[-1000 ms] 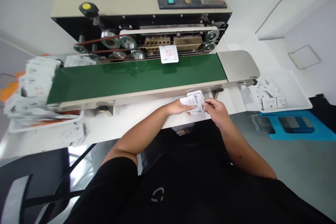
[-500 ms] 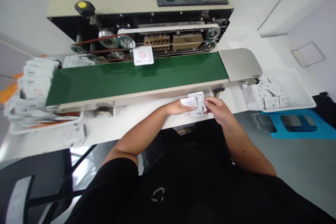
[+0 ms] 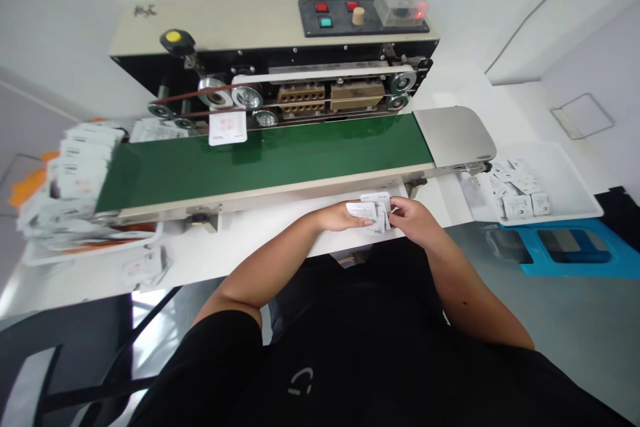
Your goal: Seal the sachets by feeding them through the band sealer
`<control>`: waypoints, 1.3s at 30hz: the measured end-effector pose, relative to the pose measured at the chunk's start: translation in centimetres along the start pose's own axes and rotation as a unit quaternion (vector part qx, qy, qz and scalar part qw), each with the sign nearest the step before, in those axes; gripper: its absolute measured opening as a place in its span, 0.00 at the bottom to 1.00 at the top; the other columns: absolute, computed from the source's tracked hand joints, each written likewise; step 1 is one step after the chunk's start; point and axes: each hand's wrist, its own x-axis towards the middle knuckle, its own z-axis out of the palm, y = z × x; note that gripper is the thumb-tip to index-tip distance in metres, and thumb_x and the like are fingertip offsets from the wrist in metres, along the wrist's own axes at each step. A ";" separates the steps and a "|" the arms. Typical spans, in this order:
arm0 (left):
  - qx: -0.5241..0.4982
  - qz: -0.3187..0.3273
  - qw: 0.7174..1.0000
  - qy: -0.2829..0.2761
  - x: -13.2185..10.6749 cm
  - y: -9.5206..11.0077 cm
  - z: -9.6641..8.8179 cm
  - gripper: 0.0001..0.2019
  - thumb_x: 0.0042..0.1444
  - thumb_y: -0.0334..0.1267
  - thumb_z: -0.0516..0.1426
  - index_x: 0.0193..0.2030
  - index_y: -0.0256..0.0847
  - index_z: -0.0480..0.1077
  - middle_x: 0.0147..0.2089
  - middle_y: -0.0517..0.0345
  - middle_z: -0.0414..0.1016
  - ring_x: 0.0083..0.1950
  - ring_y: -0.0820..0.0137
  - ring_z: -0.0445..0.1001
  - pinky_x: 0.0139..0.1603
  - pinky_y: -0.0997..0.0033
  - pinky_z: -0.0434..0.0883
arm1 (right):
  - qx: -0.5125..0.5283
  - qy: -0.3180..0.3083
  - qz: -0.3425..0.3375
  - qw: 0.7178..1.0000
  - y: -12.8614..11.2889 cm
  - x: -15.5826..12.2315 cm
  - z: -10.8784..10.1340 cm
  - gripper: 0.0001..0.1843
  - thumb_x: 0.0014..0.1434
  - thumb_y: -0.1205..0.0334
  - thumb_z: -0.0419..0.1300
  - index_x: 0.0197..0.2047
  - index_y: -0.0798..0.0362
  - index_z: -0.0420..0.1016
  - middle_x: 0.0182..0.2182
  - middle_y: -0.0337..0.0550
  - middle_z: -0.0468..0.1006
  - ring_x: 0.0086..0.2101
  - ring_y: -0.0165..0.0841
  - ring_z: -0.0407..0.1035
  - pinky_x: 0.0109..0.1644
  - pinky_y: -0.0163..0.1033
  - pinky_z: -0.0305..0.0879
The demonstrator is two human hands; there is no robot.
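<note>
My left hand [image 3: 341, 217] is closed on a few small white printed packets [image 3: 361, 211], its thumb lying across the front one. From the other side, my right hand [image 3: 411, 219] pinches the edge of a white packet [image 3: 379, 200] fanned out behind them. Both hands are just in front of the sealing machine's conveyor, above the white table edge. On the green belt [image 3: 310, 157], another white packet [image 3: 228, 127] with red print stands at the left part of the sealer, its top edge by the rollers.
The band sealer [image 3: 215, 20] spans the back. At left, a white tray [image 3: 95, 250] overflows with packets [image 3: 83, 173]; loose packets [image 3: 145, 267] lie before it. On the right stand a white bin [image 3: 575, 180] holding small packets [image 3: 520, 190] and a blue stool [image 3: 575, 247].
The packet on the belt has travelled left along the sealer. My hands stay together, still holding the packets, with slight finger movement. The whole view has tilted a little.
</note>
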 end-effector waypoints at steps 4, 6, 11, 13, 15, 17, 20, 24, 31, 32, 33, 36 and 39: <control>-0.014 -0.010 1.000 0.013 0.0 -0.1 0.0 0.30 0.56 0.52 0.73 0.60 0.38 0.78 0.63 0.39 0.81 0.64 0.55 0.80 0.69 0.50 0.73 | 0.016 0.066 -0.039 0.997 0.2 -0.5 0.1 0.12 0.63 0.52 0.67 0.43 0.51 0.84 0.36 0.42 0.84 0.37 0.38 0.79 0.43 0.42 0.76; -0.024 -0.018 0.999 0.021 0.0 -0.1 0.0 0.30 0.56 0.51 0.73 0.61 0.38 0.78 0.63 0.40 0.81 0.63 0.56 0.80 0.69 0.51 0.74 | 0.047 0.115 -0.053 0.991 0.1 -0.8 0.0 0.13 0.63 0.52 0.69 0.45 0.51 0.84 0.41 0.45 0.85 0.42 0.40 0.80 0.47 0.44 0.77; -0.031 -0.036 0.999 0.023 -0.1 -0.1 0.1 0.30 0.56 0.52 0.73 0.61 0.39 0.78 0.64 0.41 0.81 0.63 0.57 0.80 0.70 0.51 0.73 | 0.129 0.222 -0.064 0.964 -0.8 -1.2 -0.6 0.20 0.57 0.55 0.73 0.52 0.52 0.82 0.46 0.49 0.86 0.43 0.41 0.81 0.40 0.42 0.79; -0.034 -0.038 0.998 0.022 0.0 -0.1 0.1 0.31 0.56 0.52 0.73 0.62 0.39 0.77 0.65 0.41 0.80 0.64 0.57 0.80 0.70 0.51 0.72 | 0.159 0.237 -0.065 0.956 -1.3 -1.4 -0.9 0.25 0.55 0.56 0.74 0.55 0.51 0.79 0.44 0.47 0.85 0.38 0.39 0.81 0.33 0.38 0.77; -0.035 -0.035 0.999 0.018 0.0 -0.1 0.1 0.31 0.56 0.51 0.73 0.63 0.39 0.77 0.65 0.40 0.80 0.65 0.57 0.80 0.71 0.51 0.72 | 0.183 0.242 -0.071 0.950 -1.6 -1.5 -1.1 0.35 0.53 0.58 0.75 0.63 0.47 0.74 0.43 0.44 0.85 0.35 0.36 0.79 0.30 0.36 0.76; -0.038 -0.030 0.999 0.015 0.0 -0.1 0.1 0.31 0.56 0.51 0.73 0.63 0.39 0.78 0.65 0.40 0.80 0.65 0.56 0.80 0.71 0.51 0.72 | 0.193 0.246 -0.081 0.946 -1.8 -1.5 -1.3 0.45 0.51 0.61 0.75 0.70 0.42 0.67 0.42 0.41 0.84 0.33 0.34 0.78 0.29 0.35 0.76; -0.046 -0.019 0.999 0.010 0.0 0.0 0.2 0.30 0.57 0.51 0.73 0.62 0.38 0.78 0.65 0.39 0.80 0.65 0.56 0.80 0.71 0.51 0.72 | 0.200 0.261 -0.094 0.940 -1.9 -1.5 -1.4 0.40 0.51 0.61 0.75 0.66 0.41 0.72 0.43 0.40 0.84 0.35 0.33 0.78 0.33 0.36 0.77; -0.045 -0.009 0.999 0.012 0.0 -0.2 0.2 0.28 0.59 0.50 0.72 0.62 0.38 0.78 0.66 0.39 0.80 0.65 0.56 0.80 0.72 0.50 0.71 | 0.206 0.273 -0.112 0.933 -2.0 -1.8 -1.5 0.21 0.54 0.58 0.76 0.52 0.45 0.81 0.40 0.40 0.84 0.36 0.33 0.78 0.40 0.38 0.78; -0.022 -0.023 0.999 0.022 0.1 -0.5 -0.1 0.30 0.57 0.51 0.73 0.61 0.38 0.78 0.66 0.39 0.79 0.66 0.55 0.79 0.72 0.48 0.71 | 0.218 0.247 -0.125 0.936 -2.9 -2.3 -1.8 0.20 0.53 0.58 0.78 0.46 0.46 0.77 0.34 0.36 0.82 0.32 0.31 0.76 0.34 0.35 0.75; -0.022 -0.020 0.999 0.019 0.1 -0.5 -0.1 0.30 0.57 0.50 0.72 0.62 0.38 0.77 0.67 0.39 0.78 0.66 0.55 0.79 0.73 0.49 0.70 | 0.217 0.241 -0.123 0.938 -3.1 -2.3 -1.8 0.22 0.53 0.57 0.77 0.48 0.45 0.76 0.35 0.36 0.81 0.32 0.31 0.76 0.32 0.34 0.74; -0.024 -0.015 0.999 0.015 0.1 -0.5 -0.1 0.30 0.58 0.50 0.72 0.63 0.39 0.77 0.68 0.39 0.78 0.67 0.55 0.78 0.73 0.49 0.70 | 0.214 0.233 -0.119 0.941 -3.4 -2.3 -1.8 0.26 0.53 0.56 0.77 0.52 0.44 0.75 0.37 0.37 0.81 0.33 0.32 0.76 0.30 0.34 0.73; -0.033 -0.011 0.999 0.007 0.2 -0.5 -0.1 0.31 0.58 0.49 0.72 0.64 0.39 0.76 0.68 0.38 0.78 0.67 0.56 0.78 0.73 0.49 0.70 | 0.200 0.198 -0.109 0.953 -4.3 -2.4 -1.8 0.40 0.55 0.54 0.76 0.68 0.38 0.68 0.43 0.40 0.81 0.37 0.36 0.78 0.28 0.37 0.75; -0.033 -0.026 0.999 0.020 0.1 -0.8 -0.2 0.31 0.57 0.50 0.73 0.63 0.38 0.77 0.66 0.37 0.79 0.65 0.56 0.79 0.72 0.47 0.70 | 0.208 0.176 -0.125 0.954 -5.3 -2.2 -2.1 0.39 0.57 0.52 0.75 0.69 0.39 0.69 0.47 0.43 0.81 0.43 0.40 0.79 0.33 0.41 0.80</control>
